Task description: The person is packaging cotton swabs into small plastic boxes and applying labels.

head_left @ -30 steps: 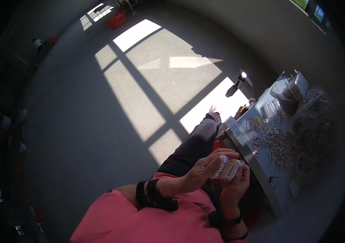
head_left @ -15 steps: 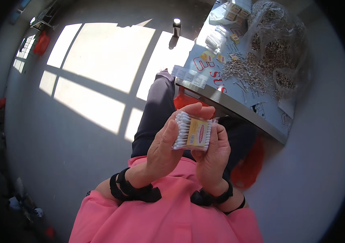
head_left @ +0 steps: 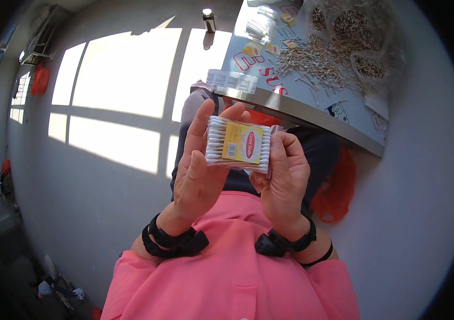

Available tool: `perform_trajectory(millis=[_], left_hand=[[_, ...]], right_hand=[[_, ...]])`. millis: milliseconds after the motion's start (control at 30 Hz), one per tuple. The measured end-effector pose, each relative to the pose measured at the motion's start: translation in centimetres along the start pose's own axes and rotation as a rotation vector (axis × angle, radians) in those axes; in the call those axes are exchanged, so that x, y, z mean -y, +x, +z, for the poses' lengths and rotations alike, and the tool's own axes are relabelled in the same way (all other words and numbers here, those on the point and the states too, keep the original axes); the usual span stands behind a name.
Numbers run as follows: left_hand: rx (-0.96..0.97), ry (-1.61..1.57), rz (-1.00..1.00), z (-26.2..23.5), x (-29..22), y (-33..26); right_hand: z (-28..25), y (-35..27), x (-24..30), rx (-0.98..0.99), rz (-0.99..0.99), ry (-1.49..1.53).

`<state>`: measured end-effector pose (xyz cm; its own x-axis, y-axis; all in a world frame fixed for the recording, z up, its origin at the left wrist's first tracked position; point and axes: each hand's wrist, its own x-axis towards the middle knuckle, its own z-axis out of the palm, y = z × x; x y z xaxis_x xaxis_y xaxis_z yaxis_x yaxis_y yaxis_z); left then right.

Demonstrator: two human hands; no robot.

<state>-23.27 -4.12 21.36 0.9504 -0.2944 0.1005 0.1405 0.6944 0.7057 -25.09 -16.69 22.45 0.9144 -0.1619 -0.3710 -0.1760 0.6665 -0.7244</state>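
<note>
A clear packet of cotton swabs (head_left: 237,144) with a yellow label faces up in front of my body, above my lap. My right hand (head_left: 285,176) pinches its right end between thumb and fingers. Behind and beside its left end, my left hand (head_left: 197,165) is spread with the fingers stretched and apart; whether its palm touches the packet is partly hidden. White cotton tips show in rows at both ends of the packet.
On the table (head_left: 312,106) ahead right lie a heap of loose cotton swabs (head_left: 317,64), a clear bag full of swabs (head_left: 363,32), yellow labels (head_left: 272,49) and a strip of printed film (head_left: 232,80). A red bag (head_left: 336,186) hangs below. A dark bottle (head_left: 208,21) stands on the floor.
The packet has been raised and turned flatter toward me. My left hand has opened, its fingers spreading away from the packet, while the right keeps its pinch. The view has shifted slightly.
</note>
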Motion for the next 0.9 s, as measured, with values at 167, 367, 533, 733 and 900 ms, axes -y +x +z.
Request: perform_trajectory(millis=[167, 367, 533, 733, 900], left_hand=[[-0.035, -0.065, 0.005, -0.2, 0.5, 0.5], [-0.113, -0.175, -0.069, -1.3, -0.8, -0.4], [-0.212, 0.310, -0.070, -4.8, 2.9, -0.5], [-0.444, 0.560, -0.085, -5.4, 1.3, -2.5], [-0.547, 0.596, 0.044, -7.2, 1.6, -2.7]], right_hand=[[0.0, 0.4, -0.4, -0.011, -0.152, -0.093], [0.1, 1.0, -2.3, 0.069, -0.265, -0.267], [-3.4, 1.9, -3.8, 0.120, -0.361, -0.498], [-3.6, 3.9, -5.7, 0.293, -0.362, -0.681], [1.2, 1.8, -4.3, 0.406, -0.319, -0.792]])
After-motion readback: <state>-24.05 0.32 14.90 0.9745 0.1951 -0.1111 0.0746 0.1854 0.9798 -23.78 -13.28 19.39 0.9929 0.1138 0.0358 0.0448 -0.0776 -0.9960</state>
